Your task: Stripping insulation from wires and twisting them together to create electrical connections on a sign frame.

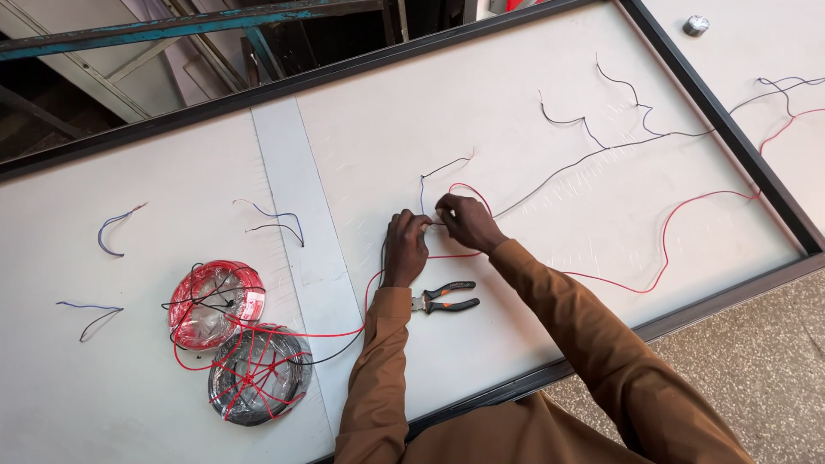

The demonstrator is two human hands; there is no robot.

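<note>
- Red wire ran out at three o'clock while our left hand and right hand pinched its end.
- Pliers lay at six o'clock, just beside our left wrist.

Wires between my fingers

I pinch thin red wire and black wire where they meet; the red loops above my knuckles and trails right across the white table, the black runs up and right
</note>
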